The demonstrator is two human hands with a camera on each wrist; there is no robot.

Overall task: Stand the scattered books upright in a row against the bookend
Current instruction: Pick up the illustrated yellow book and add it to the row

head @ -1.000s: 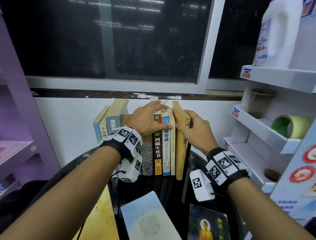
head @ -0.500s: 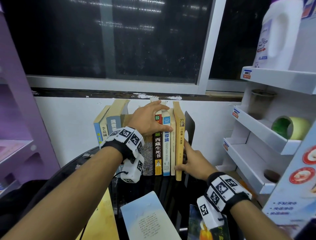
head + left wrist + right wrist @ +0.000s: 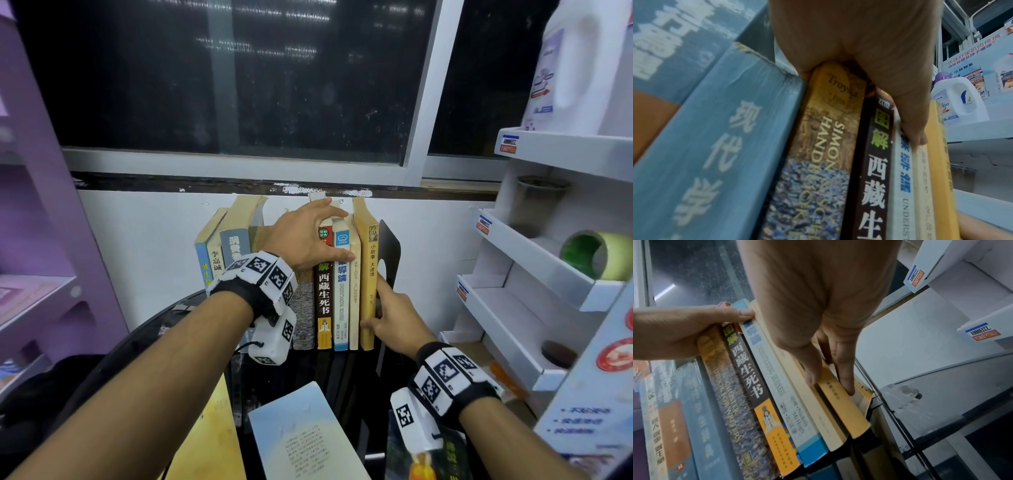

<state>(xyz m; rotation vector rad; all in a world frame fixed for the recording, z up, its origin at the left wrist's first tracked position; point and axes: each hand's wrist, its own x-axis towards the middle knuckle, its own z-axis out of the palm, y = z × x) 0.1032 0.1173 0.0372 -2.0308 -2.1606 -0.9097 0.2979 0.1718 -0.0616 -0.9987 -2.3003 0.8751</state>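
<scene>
A row of books stands on the black glass table against the wall. At its right end a yellow book is upright beside the black bookend. My left hand grips the tops of the middle books, fingers curled over them and thumb on the spines. My right hand pinches the yellow book low down, thumb on the spine and fingers on its right cover. The leftmost blue books lean right.
Loose books lie flat at the table's front: a light blue one, a yellow one and one with a figure on the cover. A white rack with a tape roll stands right, a purple shelf left.
My right hand went down from the yellow book's top to its lower part. The yellow book went from tilted to upright and the bookend came into sight. My left hand stayed put.
</scene>
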